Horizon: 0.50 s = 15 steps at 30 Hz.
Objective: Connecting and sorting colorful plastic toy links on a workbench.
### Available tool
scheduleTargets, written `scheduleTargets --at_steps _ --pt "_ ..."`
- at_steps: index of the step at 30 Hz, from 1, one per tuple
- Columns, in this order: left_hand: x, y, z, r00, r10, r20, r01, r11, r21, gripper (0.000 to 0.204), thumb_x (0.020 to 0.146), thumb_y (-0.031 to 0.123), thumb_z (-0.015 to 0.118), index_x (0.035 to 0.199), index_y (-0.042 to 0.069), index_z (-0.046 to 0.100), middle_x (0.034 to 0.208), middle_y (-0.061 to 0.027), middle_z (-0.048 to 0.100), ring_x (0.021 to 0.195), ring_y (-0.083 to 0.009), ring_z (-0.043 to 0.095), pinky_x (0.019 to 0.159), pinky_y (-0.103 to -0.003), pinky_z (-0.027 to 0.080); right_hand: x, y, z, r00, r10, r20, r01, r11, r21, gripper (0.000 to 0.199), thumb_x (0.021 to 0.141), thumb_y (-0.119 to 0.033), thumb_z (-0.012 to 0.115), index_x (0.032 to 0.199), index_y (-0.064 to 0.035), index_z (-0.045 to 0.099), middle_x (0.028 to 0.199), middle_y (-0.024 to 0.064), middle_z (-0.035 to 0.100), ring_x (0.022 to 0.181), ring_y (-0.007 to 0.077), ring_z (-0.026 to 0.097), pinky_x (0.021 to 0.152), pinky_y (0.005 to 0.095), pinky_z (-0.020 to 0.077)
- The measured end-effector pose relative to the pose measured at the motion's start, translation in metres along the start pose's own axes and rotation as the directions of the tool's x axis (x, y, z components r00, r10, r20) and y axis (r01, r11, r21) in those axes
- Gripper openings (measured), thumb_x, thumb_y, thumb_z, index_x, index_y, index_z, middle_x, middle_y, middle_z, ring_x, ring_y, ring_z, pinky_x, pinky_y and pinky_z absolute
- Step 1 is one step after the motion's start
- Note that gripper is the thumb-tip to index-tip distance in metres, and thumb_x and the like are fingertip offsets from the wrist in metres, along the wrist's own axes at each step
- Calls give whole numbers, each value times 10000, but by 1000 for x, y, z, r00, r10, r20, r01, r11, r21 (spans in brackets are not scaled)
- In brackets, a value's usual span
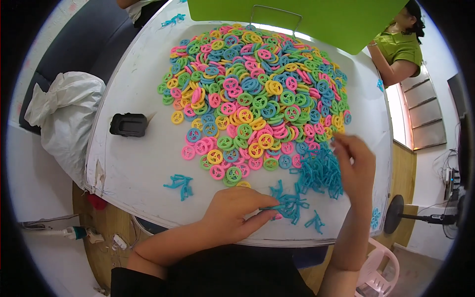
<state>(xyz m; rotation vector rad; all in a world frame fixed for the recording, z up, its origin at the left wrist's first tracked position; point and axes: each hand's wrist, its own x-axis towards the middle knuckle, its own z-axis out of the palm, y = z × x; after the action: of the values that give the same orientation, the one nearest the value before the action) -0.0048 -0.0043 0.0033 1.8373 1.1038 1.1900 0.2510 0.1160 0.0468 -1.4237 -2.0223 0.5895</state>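
Near the table's front edge, my left hand (236,212) pinches a thin teal plastic piece (267,208) between thumb and forefinger. Its tip is beside a small cluster of branched teal plastic pieces (292,204). My right hand (357,166) hovers at the right of a denser teal heap (320,171), its fingers curled together; whatever they hold, if anything, is too small to make out. Behind both hands spreads a big mound of small spoked plastic wheels (260,101) in pink, green, yellow and blue.
Loose teal pieces (180,186) lie left of my left hand, with another small bunch (315,222) near the front edge. A black tray (128,124) sits at the table's left. A green panel (302,20) stands across the far side. At the far right is another person (400,57).
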Motion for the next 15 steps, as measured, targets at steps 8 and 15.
scheduleTargets --at_steps 8,15 --pt "-1 -1 -1 996 -86 3 86 992 -92 211 830 40 764 1040 45 739 865 -98 722 733 -226 689 657 -323 515 38 24 32 971 -223 83 237 877 -417 239 866 -75 717 1097 -15 722 1073 154 697 940 342 675 839 415 535" --pt "-4 -1 1 981 -196 -3 194 970 -144 202 868 19 745 1069 23 731 886 -104 729 742 -182 703 643 -288 529 32 27 35 981 -177 82 194 918 -346 195 866 -69 718 1049 -2 719 1065 152 695 928 332 675 815 397 536"
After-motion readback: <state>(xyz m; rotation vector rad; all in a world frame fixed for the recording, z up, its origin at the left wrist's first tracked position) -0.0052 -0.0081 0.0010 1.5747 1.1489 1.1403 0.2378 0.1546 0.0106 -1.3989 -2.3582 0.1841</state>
